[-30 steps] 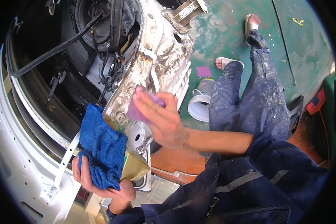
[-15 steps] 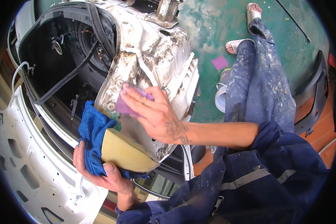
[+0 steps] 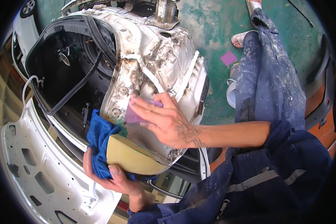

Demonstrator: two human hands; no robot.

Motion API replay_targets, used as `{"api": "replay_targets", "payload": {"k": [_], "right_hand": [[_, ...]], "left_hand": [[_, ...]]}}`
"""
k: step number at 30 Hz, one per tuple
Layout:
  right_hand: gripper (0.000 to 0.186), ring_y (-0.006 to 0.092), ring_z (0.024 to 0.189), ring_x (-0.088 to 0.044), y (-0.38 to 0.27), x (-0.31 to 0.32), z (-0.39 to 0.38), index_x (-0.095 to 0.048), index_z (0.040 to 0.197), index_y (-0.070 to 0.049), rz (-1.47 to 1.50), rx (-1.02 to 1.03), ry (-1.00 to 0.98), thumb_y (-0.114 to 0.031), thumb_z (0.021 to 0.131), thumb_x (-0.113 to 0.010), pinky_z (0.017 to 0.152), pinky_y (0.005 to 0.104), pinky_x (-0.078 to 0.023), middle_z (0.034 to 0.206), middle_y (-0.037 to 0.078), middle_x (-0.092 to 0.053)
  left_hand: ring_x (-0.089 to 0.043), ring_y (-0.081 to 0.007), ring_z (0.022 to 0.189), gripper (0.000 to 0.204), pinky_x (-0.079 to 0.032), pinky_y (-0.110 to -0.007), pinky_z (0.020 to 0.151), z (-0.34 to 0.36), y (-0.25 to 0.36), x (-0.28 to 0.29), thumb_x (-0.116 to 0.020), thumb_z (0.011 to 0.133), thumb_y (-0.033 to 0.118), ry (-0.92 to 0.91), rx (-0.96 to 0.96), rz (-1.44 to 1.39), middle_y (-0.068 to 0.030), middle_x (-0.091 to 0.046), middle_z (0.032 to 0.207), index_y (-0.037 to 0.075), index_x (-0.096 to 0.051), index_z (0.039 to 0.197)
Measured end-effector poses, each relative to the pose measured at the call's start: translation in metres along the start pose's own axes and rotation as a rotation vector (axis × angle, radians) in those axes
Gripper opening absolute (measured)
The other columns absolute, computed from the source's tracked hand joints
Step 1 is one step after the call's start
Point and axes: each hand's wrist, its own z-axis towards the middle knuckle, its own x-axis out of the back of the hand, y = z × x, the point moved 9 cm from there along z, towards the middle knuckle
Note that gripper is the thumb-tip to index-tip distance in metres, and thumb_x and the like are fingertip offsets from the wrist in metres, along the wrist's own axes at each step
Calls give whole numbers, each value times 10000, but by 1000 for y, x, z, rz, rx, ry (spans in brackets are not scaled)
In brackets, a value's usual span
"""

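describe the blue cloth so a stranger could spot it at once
Find the white car body with its dark opening, then follow that opening's lower edge to the left hand. The blue cloth lies bunched against its fingers, left of a smooth yellow section. Its fuzzy, wrinkled fabric sets it apart from that section and the purple sheet under the right hand.

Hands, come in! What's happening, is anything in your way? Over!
Left hand gripping blue cloth at yellow panel. Right hand holding purple pad over stained white bodywork. White bucket beside legs, not blocking hands.
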Motion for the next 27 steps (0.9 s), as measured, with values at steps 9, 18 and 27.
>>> {"api": "replay_targets", "payload": {"k": [9,18,27], "right_hand": [[460,302,969,-519,-11,1,18,-662,1391,-30,-40,-25,67,-107,941,-721,927,394,-474,1509,106,-633],[501,274,944,-514,2,4,20,-632,1462,-69,93,-109,51,-60,966,-701,917,368,-488,1490,96,-650],[409,272,906,-522,19,3,35,-690,1377,-46,148,-256,32,-97,971,-707,901,381,-494,1393,96,-710]], "left_hand": [[-587,-269,1271,642,-508,-427,1091,-1,-1,4,-642,1039,453,4,42,6,-147,-517,1454,2,-485,1469],[-586,-276,1255,658,-493,-433,1097,-4,3,3,-631,1033,493,43,46,18,-148,-523,1446,5,-506,1456],[-572,-267,1269,628,-483,-433,1102,-3,5,1,-622,1031,463,56,18,73,-149,-522,1441,8,-516,1451]]}}
